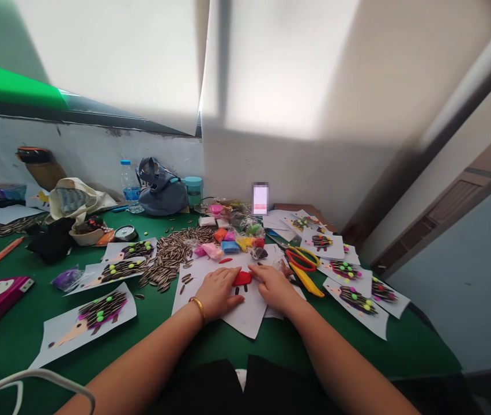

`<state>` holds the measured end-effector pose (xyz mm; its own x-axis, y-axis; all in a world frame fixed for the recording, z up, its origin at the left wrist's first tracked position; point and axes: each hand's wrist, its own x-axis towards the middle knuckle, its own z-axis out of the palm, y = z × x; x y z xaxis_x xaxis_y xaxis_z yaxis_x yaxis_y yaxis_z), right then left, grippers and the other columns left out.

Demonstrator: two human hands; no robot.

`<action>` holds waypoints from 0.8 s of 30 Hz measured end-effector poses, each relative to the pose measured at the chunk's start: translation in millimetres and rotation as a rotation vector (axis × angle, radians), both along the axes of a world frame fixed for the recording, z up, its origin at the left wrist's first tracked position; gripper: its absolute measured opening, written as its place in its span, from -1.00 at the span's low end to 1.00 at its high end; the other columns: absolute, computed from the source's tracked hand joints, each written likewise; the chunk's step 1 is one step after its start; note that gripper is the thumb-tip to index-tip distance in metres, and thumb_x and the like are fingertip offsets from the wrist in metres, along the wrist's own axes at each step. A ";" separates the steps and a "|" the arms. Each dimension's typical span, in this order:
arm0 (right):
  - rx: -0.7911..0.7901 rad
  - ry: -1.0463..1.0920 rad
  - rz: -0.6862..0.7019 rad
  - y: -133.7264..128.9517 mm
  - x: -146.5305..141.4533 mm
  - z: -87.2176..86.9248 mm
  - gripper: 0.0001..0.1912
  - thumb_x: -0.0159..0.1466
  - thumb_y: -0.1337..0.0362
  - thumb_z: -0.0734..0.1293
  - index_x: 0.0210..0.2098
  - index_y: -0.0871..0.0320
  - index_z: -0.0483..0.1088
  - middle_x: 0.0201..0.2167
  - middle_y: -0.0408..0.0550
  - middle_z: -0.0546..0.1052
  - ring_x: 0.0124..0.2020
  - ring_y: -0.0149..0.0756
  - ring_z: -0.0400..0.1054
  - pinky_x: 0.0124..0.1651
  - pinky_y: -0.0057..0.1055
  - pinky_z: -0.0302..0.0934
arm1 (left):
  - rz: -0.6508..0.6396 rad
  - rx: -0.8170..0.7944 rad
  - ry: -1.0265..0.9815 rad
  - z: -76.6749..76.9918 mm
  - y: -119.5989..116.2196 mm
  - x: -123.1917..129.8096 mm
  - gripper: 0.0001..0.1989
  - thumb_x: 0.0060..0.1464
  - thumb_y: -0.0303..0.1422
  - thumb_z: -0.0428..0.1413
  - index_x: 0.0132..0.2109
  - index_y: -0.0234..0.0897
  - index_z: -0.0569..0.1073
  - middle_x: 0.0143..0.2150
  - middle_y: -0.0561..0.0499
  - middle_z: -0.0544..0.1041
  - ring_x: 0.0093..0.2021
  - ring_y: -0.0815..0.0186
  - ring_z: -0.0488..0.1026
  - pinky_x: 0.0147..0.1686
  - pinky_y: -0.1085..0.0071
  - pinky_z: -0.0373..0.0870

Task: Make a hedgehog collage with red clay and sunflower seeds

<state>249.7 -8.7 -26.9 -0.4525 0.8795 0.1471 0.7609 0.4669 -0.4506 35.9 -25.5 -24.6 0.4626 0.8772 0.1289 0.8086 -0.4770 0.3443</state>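
Observation:
A flat red piece of modelling clay [242,279] lies on a white sheet of paper [245,323], with two short dark strips below it. My left hand [217,293], a gold bangle at its wrist, rests flat with its fingertips at the clay's left edge. From the other side, my right hand [275,286] touches the right edge with a stretched index finger; its other fingers partly hide behind it. Just beyond both hands are a small red clay scrap [225,260] and bagged clay lumps, among them a blue one [230,247].
Striped sunflower seeds [172,259] are heaped left of the paper. Red-handled scissors [303,260] and a yellow cutter [307,280] lie to the right. Finished hedgehog pictures [102,311] flank both sides. A bag [163,193] and water bottle [130,187] stand by the wall.

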 end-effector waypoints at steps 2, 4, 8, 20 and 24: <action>0.013 -0.045 0.033 -4.3 -2.1 3.1 -0.32 0.12 0.48 0.16 0.25 0.14 0.22 0.19 0.02 0.37 0.26 -0.17 0.13 0.27 -0.16 -0.04 | -0.001 0.005 0.001 0.0 -0.2 0.0 -0.27 0.01 -0.14 0.19 0.29 -0.20 0.17 0.24 -0.16 0.34 0.25 0.00 0.21 0.19 0.07 0.13; 0.020 -0.080 0.036 -7.0 -4.1 6.0 -0.32 0.13 0.47 0.16 0.26 0.12 0.20 0.20 0.02 0.36 0.28 -0.17 0.11 0.27 -0.13 -0.04 | 0.000 0.008 -0.003 -0.2 -0.4 -0.2 -0.26 0.01 -0.15 0.20 0.29 -0.20 0.17 0.24 -0.15 0.34 0.25 0.01 0.21 0.19 0.07 0.13; 0.052 -0.084 -0.043 -8.8 -4.9 8.5 -0.37 0.16 0.47 0.16 0.23 0.14 0.25 0.17 0.06 0.39 0.27 -0.18 0.14 0.24 -0.14 -0.01 | 0.005 0.001 -0.013 -1.2 -0.5 -0.9 -0.25 0.01 -0.13 0.20 0.30 -0.18 0.15 0.25 -0.15 0.33 0.26 0.01 0.20 0.20 0.07 0.11; 0.090 -0.068 -0.086 -15.2 -8.3 9.9 -0.45 0.15 0.44 0.18 0.13 0.18 0.38 0.16 0.07 0.40 0.20 -0.17 0.26 0.21 -0.21 0.10 | 0.008 0.004 -0.016 -3.0 -0.1 -1.7 -0.24 0.01 -0.13 0.19 0.31 -0.18 0.14 0.25 -0.14 0.33 0.25 0.01 0.21 0.20 0.09 0.12; 0.090 -0.035 -0.117 -15.7 -10.3 7.1 -0.48 0.16 0.44 0.18 0.09 0.18 0.42 0.11 0.06 0.45 0.20 -0.19 0.27 0.22 -0.23 0.12 | 0.008 0.008 -0.015 -4.1 0.3 -3.0 -0.23 0.01 -0.11 0.19 0.31 -0.21 0.14 0.23 -0.16 0.34 0.24 0.00 0.22 0.20 0.09 0.13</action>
<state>239.5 -24.4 -19.9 -0.3541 0.9105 0.2135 0.8268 0.4115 -0.3836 32.9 -25.3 -28.7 0.4536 0.8797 0.1430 0.8072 -0.4735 0.3524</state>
